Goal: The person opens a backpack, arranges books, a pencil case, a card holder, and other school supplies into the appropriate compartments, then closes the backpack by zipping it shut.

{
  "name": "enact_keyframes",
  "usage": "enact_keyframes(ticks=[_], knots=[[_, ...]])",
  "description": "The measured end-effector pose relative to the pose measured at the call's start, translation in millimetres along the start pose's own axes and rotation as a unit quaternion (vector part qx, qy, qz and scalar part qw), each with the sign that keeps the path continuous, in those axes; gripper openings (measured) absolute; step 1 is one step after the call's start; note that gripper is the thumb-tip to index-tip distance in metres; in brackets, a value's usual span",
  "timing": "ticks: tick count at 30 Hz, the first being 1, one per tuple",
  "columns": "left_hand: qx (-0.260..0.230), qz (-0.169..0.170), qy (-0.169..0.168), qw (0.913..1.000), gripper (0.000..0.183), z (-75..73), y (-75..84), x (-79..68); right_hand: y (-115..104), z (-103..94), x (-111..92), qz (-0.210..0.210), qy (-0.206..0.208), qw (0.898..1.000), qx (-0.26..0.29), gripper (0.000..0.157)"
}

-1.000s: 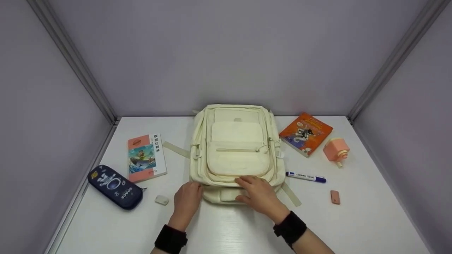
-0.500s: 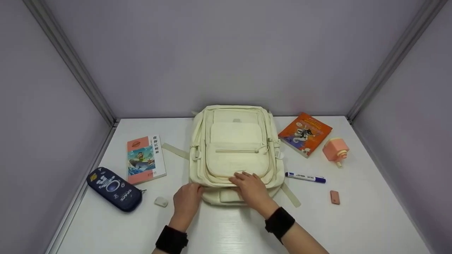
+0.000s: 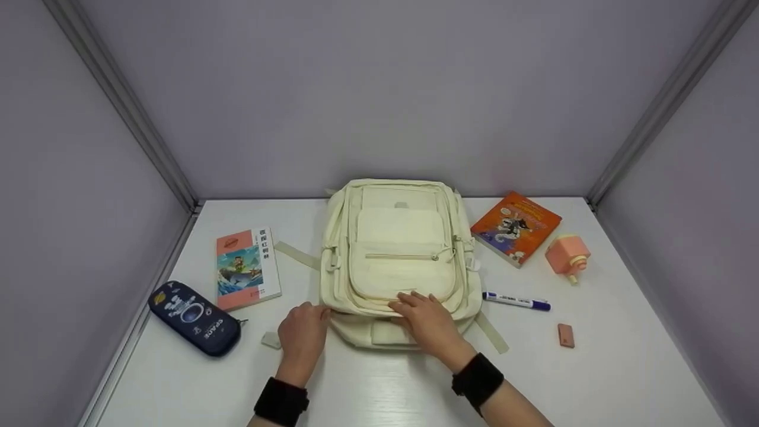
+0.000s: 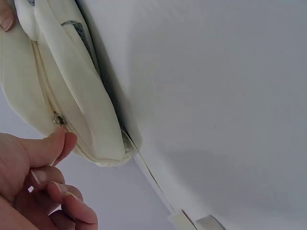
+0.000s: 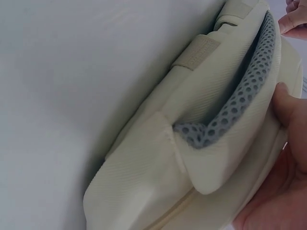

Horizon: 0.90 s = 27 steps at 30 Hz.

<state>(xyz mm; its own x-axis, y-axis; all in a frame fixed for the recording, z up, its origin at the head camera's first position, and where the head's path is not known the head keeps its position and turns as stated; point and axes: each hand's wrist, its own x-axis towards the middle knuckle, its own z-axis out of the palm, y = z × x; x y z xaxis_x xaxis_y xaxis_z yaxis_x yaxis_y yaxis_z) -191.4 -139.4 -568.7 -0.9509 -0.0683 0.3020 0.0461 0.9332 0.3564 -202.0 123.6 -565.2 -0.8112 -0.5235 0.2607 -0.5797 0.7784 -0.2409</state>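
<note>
A cream backpack (image 3: 403, 231) lies front side up, its grey-mesh-lined handle (image 5: 235, 105) showing in the right wrist view. At its near left corner, my left hand (image 3: 301, 335) pinches the small zipper pull between thumb and index finger, and the other fingers are loosely curled. The metal zipper slider (image 4: 59, 119) shows just beyond those fingertips in the left wrist view. My right hand (image 3: 431, 325) holds the near edge of the bag, fingers over the front panel and thumb (image 5: 283, 98) against the side. Part of that zipper track is hidden in the head view.
To the left lie a navy pencil case (image 3: 194, 318), a pink-and-white book (image 3: 248, 270) and a pale eraser (image 3: 271, 340). On the right are an orange book (image 3: 517, 228), a pink cube-shaped sharpener-like object (image 3: 567, 255), a blue-capped marker (image 3: 516, 300) and a pink eraser (image 3: 565, 335). Walls enclose the table.
My left hand has shifted slightly left, away from the bag's corner, and now partly covers the pale eraser. My right hand has slid a little left, its thumb now tucked out of sight.
</note>
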Motion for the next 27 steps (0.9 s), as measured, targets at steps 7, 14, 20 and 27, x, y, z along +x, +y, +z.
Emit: enact_keyframes(ticks=[7,14,20,27], knots=[[0.037,0.015,0.024,0.9989,0.006,-1.3,-15.0,11.6,2.8,-5.1,-1.7,-0.003,0.002,1.000,0.006,0.032],[0.079,0.033,0.016,0.9962,0.009,2.4,-24.9,30.6,6.3,-3.5,-2.9,-0.017,-0.012,0.999,0.034,0.033],[0.090,0.027,0.000,0.9956,0.011,6.4,-26.5,52.2,10.7,-3.2,-3.2,-0.027,-0.019,0.998,0.054,0.033],[0.078,0.023,0.014,0.9966,0.016,19.6,-28.2,73.5,13.7,-4.1,-6.4,-0.031,-0.019,0.997,0.067,0.032]])
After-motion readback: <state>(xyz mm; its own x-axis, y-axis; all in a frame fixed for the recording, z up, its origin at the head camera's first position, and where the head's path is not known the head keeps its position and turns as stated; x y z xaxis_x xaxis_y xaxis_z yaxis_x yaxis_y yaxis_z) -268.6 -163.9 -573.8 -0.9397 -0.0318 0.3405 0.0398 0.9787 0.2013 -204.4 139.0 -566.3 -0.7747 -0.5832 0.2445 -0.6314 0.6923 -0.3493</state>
